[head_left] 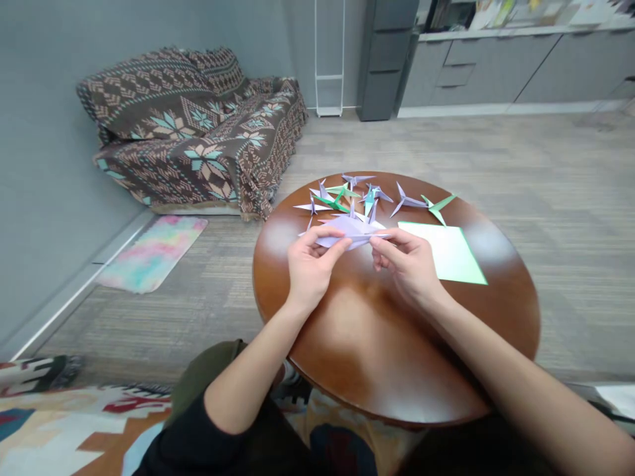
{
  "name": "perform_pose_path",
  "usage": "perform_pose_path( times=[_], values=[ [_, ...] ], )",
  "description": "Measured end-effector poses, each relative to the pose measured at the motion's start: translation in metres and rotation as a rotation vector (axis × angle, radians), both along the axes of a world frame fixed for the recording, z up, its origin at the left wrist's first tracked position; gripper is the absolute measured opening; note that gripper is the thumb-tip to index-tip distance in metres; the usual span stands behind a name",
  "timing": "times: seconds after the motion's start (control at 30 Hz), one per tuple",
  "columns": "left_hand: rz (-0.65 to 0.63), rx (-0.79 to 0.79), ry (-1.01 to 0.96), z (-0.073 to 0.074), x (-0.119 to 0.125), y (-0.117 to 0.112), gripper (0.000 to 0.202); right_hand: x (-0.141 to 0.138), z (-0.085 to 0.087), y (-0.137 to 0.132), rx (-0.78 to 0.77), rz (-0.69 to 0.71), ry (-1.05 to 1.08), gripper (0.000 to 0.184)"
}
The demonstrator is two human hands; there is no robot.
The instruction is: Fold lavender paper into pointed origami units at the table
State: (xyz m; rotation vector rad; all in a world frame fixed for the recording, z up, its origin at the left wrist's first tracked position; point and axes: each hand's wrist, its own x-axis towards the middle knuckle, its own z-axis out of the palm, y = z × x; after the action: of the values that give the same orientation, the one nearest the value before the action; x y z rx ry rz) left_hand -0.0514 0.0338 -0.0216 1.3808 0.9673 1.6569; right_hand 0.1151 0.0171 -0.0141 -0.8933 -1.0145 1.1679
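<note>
We pinch a lilac folded paper (347, 231) between the thumbs and curled fingers of our left hand (311, 268) and right hand (404, 264), holding it just above the near half of the round wooden table (391, 357). Pointed folded paper pieces (342, 195) lie in a loose cluster on the table's far side, a flat green paper sheet (446, 251) lies just beside our right hand, and a blanket-covered sofa (193, 139) stands well beyond the table.

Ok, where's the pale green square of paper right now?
In the head view, the pale green square paper sheet lies flat on the right of the round wooden table, beside the right hand and below a folded green paper figure.
</note>
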Motion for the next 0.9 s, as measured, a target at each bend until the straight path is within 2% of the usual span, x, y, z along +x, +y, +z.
perform_pose_path(
  times=[0.17, 0.23, 0.43, 0.7, 0.9],
  values=[
    [-0.137, -0.063, -0.099, 0.0011, 0.0026, -0.0024, 0.028, 0.0008, 0.0009, -0.0008, 0.024, -0.045, 0.000, 0.014],
    [-0.153, -0.077, -0.128, 0.0013, 0.0031, -0.0023, 0.028, 0.0014, 0.0004, -0.0006, 0.026, -0.056, 0.002, 0.013],
    [-0.111, -0.107, -0.116, 0.0031, 0.0035, -0.0029, 0.036, 0.0007, 0.0007, -0.0010, -0.038, -0.057, 0.054, 0.016],
    [-0.035, -0.090, -0.052, 0.0027, 0.0028, -0.0042, 0.032, -0.0027, 0.0006, -0.0025, -0.049, -0.078, 0.055, 0.021],
    [0.010, -0.001, -0.006, 0.0014, 0.0009, -0.0011, 0.024, -0.0023, 0.0008, -0.0019, -0.061, -0.068, 0.122, 0.027]
  ],
)
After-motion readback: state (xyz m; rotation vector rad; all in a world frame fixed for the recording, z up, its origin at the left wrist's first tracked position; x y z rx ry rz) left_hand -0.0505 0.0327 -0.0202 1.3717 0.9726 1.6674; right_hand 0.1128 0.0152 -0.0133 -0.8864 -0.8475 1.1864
